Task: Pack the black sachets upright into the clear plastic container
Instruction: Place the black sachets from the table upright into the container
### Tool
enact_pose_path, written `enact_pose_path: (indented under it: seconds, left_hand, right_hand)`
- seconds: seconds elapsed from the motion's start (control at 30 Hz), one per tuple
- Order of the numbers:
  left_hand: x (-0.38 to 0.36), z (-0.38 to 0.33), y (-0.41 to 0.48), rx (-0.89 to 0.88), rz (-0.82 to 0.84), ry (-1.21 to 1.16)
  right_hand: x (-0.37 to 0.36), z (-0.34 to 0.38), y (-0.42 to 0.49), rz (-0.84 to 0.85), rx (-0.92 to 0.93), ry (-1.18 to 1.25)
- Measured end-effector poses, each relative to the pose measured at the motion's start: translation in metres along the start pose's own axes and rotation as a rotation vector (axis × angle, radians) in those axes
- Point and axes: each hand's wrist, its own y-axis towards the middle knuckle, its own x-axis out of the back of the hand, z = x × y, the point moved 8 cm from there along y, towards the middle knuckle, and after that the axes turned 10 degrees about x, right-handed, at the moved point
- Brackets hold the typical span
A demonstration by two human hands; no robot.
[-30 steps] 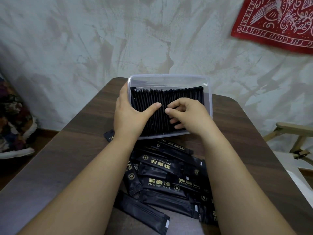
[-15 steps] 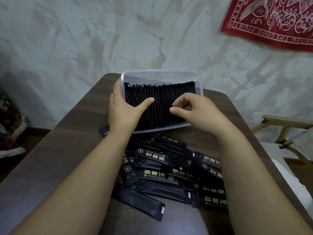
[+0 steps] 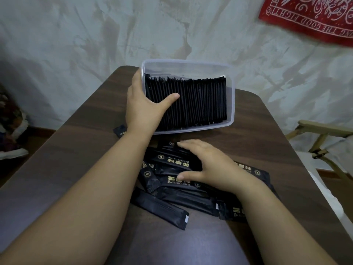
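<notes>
A clear plastic container [image 3: 232, 104] stands at the table's far end, filled almost across with black sachets [image 3: 200, 100] packed upright in a row. My left hand [image 3: 143, 109] holds its near left corner, fingers along the outside wall and thumb lying over the sachets inside. In front of the container lies a loose pile of black sachets [image 3: 172, 161] with gold print. My right hand [image 3: 214, 167] rests on this pile with fingers spread and thumb stretched out, holding nothing. One sachet [image 3: 160, 209] lies apart at the near left of the pile.
The dark wooden table [image 3: 267, 142] stands against a mottled wall. Another sachet end [image 3: 120, 131] pokes out left of my left wrist. A wooden folding chair [image 3: 322, 134] stands to the right, and a red cloth [image 3: 309, 18] hangs on the wall.
My right hand has left the sachets in the container and come down toward me onto the loose pile. My left hand has stayed on the container's left corner.
</notes>
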Motion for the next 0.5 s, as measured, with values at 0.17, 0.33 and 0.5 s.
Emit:
enact_pose_path:
  seconds: [0.17,0.33,0.5]
  left_hand:
    - [0.000,0.000,0.000,0.005,0.006,0.018]
    - [0.000,-0.002,-0.002,0.000,0.007,0.014]
    - [0.001,-0.002,-0.003,-0.002,0.001,0.017]
  right_hand:
    - [0.012,-0.008,-0.007,-0.107,0.010,0.064]
    - [0.011,-0.013,-0.004,-0.124,-0.015,0.041]
    - [0.014,-0.012,0.000,-0.108,0.009,-0.013]
